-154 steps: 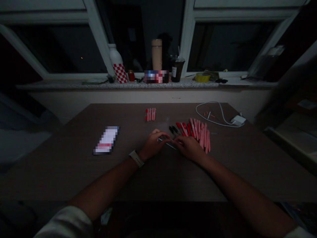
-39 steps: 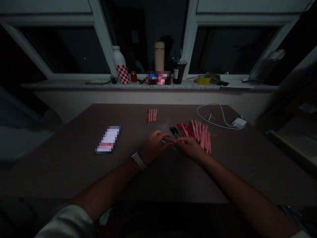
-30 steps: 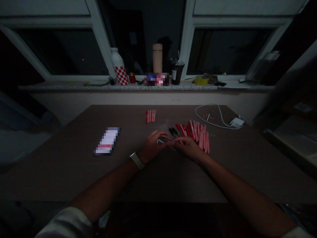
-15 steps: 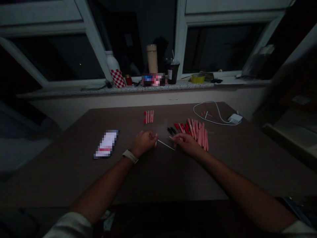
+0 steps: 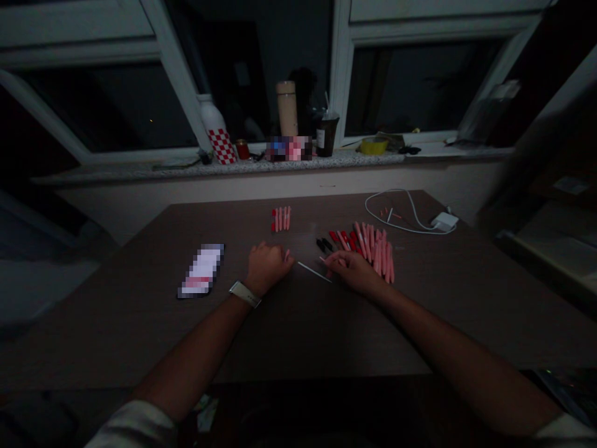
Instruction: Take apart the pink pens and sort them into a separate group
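My left hand (image 5: 268, 267) is closed, with a small bit of pink showing at its fingertips; most of what it grips is hidden. My right hand (image 5: 351, 269) pinches a small pink pen part whose pale tip pokes out toward the left. Between the hands a thin white pen refill (image 5: 314, 272) lies slantwise on the table. Just beyond my right hand is a pile of pink pens (image 5: 383, 258) beside red pen caps (image 5: 347, 241) and two black pieces (image 5: 323, 244). Farther back, several pink pens (image 5: 282, 219) lie in a row next to red pieces.
A lit phone (image 5: 201, 270) lies left on the brown table (image 5: 224, 348). At the back right are a white cable with a charger (image 5: 444, 221) and small loose bits. On the sill stand a checkered bottle (image 5: 219, 134), a tan flask (image 5: 286, 109), a dark cup (image 5: 326, 134) and yellow tape (image 5: 374, 146).
My left hand has turned and drawn slightly left, away from the refill's end. Less of the pink piece shows in it. My right hand stays nearly in place.
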Tool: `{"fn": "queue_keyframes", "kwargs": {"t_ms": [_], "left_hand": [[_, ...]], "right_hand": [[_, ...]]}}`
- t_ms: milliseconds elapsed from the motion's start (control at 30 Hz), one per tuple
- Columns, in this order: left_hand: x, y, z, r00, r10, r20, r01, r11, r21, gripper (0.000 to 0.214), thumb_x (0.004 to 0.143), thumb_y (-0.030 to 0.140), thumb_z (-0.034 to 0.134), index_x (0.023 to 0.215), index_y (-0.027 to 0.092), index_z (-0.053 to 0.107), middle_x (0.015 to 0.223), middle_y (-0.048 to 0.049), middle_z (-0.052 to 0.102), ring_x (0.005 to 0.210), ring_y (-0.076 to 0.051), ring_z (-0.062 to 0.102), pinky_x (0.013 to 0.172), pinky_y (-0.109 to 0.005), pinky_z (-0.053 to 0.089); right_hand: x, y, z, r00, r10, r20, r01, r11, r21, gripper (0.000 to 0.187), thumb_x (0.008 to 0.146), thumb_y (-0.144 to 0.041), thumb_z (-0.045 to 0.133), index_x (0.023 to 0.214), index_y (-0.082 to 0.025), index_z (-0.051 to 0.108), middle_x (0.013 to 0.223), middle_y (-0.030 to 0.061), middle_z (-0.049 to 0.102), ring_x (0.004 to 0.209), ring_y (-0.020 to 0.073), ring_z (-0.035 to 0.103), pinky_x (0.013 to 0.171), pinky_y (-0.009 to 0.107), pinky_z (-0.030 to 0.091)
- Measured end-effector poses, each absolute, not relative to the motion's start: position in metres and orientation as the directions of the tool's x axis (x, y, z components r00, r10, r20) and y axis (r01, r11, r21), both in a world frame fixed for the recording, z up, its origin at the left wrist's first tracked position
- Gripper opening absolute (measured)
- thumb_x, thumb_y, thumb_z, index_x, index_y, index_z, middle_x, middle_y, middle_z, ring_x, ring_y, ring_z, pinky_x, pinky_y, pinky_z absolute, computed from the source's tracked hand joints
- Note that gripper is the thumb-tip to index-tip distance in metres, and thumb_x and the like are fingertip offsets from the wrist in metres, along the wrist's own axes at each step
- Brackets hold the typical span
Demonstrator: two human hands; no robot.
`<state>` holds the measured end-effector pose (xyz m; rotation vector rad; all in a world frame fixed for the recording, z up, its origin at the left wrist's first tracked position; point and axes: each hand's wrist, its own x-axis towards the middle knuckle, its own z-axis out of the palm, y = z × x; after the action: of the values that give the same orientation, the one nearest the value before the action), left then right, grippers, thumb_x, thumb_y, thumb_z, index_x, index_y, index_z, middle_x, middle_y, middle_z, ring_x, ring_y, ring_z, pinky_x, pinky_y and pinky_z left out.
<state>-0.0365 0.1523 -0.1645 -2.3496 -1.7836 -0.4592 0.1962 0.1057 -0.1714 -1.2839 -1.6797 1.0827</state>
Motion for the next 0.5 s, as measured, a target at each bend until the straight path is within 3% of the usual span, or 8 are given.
{"fn": "queue_keyframes", "kwargs": {"t_ms": [133, 200, 300, 400, 500], "left_hand": [[-0.041, 0.158, -0.166, 0.182, 0.912, 0.368, 0.923, -0.287, 0.256, 0.031, 0.08, 0.044, 0.056, 0.066, 0.018, 0.067, 0.066, -0.0119, 0.064, 0.077, -0.03, 0.062, 0.072, -0.038, 0.041], [-0.04, 0.161, -0.166, 0.122, 0.932, 0.34, 0.826, -0.285, 0.485, 0.026, 0.079, 0.041, 0.057, 0.069, 0.018, 0.065, 0.063, -0.0067, 0.064, 0.07, -0.023, 0.062, 0.067, -0.032, 0.042], [-0.034, 0.162, -0.165, 0.077, 0.952, 0.295, 0.488, -0.294, 0.822, 0.021, 0.079, 0.036, 0.055, 0.075, 0.017, 0.062, 0.067, -0.0035, 0.066, 0.067, -0.018, 0.061, 0.064, -0.027, 0.043], [-0.025, 0.159, -0.166, 0.076, 0.966, 0.249, 0.229, -0.26, 0.938, 0.023, 0.079, 0.038, 0.056, 0.076, 0.015, 0.061, 0.074, -0.005, 0.068, 0.071, -0.016, 0.062, 0.065, -0.025, 0.044], [-0.019, 0.155, -0.168, 0.116, 0.971, 0.21, 0.13, -0.224, 0.966, 0.025, 0.08, 0.04, 0.056, 0.079, 0.015, 0.061, 0.075, -0.0048, 0.068, 0.068, -0.015, 0.06, 0.062, -0.024, 0.044]], "right_hand": [[0.197, 0.106, -0.174, -0.235, 0.97, 0.054, 0.332, 0.132, -0.934, 0.029, 0.085, -0.043, 0.057, 0.077, -0.017, 0.065, 0.059, -0.0013, 0.059, 0.044, 0.0088, 0.038, 0.043, 0.021, 0.024], [0.197, 0.107, -0.177, -0.242, 0.968, 0.063, 0.325, 0.142, -0.935, 0.028, 0.085, -0.043, 0.057, 0.079, -0.017, 0.065, 0.06, -0.001, 0.06, 0.044, 0.0087, 0.038, 0.044, 0.021, 0.024], [0.198, 0.108, -0.179, -0.23, 0.97, 0.082, 0.325, 0.156, -0.933, 0.024, 0.084, -0.04, 0.058, 0.082, -0.017, 0.066, 0.062, -0.0003, 0.063, 0.047, 0.0096, 0.042, 0.046, 0.021, 0.027], [0.198, 0.108, -0.177, -0.181, 0.976, 0.123, 0.331, 0.178, -0.927, 0.021, 0.082, -0.036, 0.061, 0.083, -0.016, 0.066, 0.064, 0.0005, 0.065, 0.054, 0.0114, 0.049, 0.05, 0.022, 0.032], [0.198, 0.108, -0.174, -0.15, 0.974, 0.167, 0.318, 0.208, -0.925, 0.021, 0.08, -0.036, 0.062, 0.083, -0.015, 0.065, 0.066, 0.0011, 0.066, 0.059, 0.0127, 0.053, 0.054, 0.022, 0.036]]}}
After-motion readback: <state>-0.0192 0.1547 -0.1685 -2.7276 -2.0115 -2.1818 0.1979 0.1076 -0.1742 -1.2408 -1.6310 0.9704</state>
